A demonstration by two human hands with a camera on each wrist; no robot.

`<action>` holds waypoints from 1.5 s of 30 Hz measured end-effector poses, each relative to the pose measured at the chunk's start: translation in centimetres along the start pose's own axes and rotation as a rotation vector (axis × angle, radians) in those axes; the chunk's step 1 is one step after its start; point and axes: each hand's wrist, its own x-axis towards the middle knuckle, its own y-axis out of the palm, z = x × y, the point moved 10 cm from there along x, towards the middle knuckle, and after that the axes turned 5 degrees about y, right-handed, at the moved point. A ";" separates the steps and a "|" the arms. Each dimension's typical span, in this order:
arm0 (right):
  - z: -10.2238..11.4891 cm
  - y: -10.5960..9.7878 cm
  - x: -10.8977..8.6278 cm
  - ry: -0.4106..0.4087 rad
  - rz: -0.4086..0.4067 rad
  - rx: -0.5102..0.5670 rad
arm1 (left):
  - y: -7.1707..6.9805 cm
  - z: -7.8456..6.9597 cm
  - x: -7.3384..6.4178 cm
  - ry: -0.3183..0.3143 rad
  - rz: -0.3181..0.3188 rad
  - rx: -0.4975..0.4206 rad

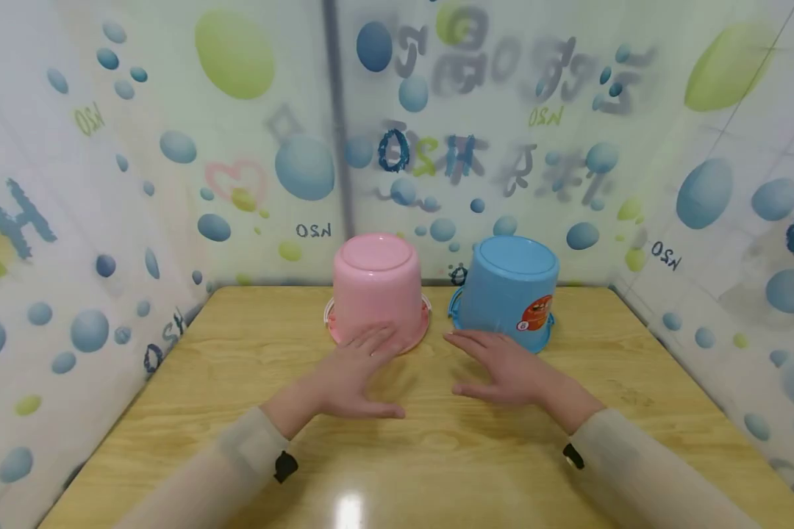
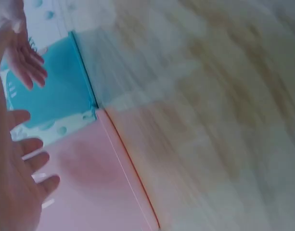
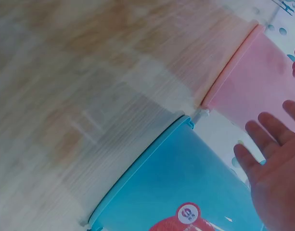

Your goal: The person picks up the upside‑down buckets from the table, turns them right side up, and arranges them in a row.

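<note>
Two buckets stand upside down side by side at the back of the table: a pink bucket (image 1: 377, 294) on the left and a blue bucket (image 1: 503, 294) with a red sticker on the right. My left hand (image 1: 351, 375) hovers in front of the pink bucket, fingers extended and thumb spread. In front of the blue one is my right hand (image 1: 509, 367), its fingers likewise extended. Both palms are bare of any object. In the right wrist view a gap shows between the fingers and the blue bucket's rim (image 3: 137, 168).
The wooden table (image 1: 397, 455) has a light reflection near its front edge. Patterned curtains (image 1: 238, 132) with blue and green dots enclose its back and sides. Each bucket has a handle lying down around its rim, the blue handle (image 1: 455, 303) showing at the left.
</note>
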 end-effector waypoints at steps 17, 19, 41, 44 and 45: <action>0.6 1.4 5.0 -0.013 0.175 0.092 | -1.7 6.3 -4.5 0.019 -0.088 -0.022; 0.4 1.6 5.7 -0.006 0.187 0.092 | -1.4 7.5 -4.9 -0.012 -0.066 -0.028; -1.0 3.8 10.1 0.024 0.256 0.074 | 0.3 14.3 -4.7 -0.133 0.018 -0.161; -1.2 4.1 10.4 0.021 0.257 0.079 | 0.6 14.6 -4.5 -0.123 0.021 -0.163; -1.2 4.1 10.5 0.018 0.254 0.081 | 0.7 14.7 -4.4 -0.114 0.021 -0.162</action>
